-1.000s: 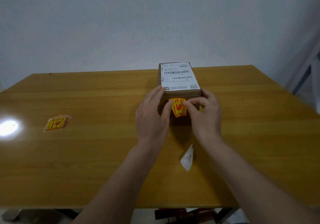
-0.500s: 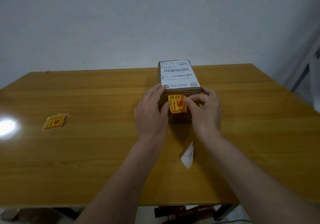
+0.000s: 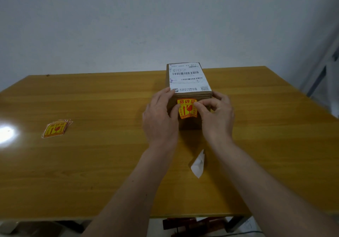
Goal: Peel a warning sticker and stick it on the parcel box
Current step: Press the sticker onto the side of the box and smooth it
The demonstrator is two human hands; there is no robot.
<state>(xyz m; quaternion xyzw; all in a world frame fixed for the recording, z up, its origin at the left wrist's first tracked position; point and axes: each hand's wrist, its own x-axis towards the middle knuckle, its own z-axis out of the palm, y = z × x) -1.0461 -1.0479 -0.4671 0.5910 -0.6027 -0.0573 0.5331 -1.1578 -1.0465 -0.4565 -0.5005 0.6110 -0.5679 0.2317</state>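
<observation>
Hand (image 3: 159, 121) and hand (image 3: 216, 119), both open, press warning sticker (image 3: 187, 109) onto parcel box (image 3: 189, 97); uneven rubbing could trap wrinkles.

Glossy wooden table (image 3: 91, 163), pale wall (image 3: 110, 25)

Both hands crowd the near face of the box (image 3: 187, 78). The bench (image 3: 110, 163) lies open to the left up to the sticker pile (image 3: 56, 128); a paper scrap (image 3: 198, 165) lies between the forearms.
</observation>
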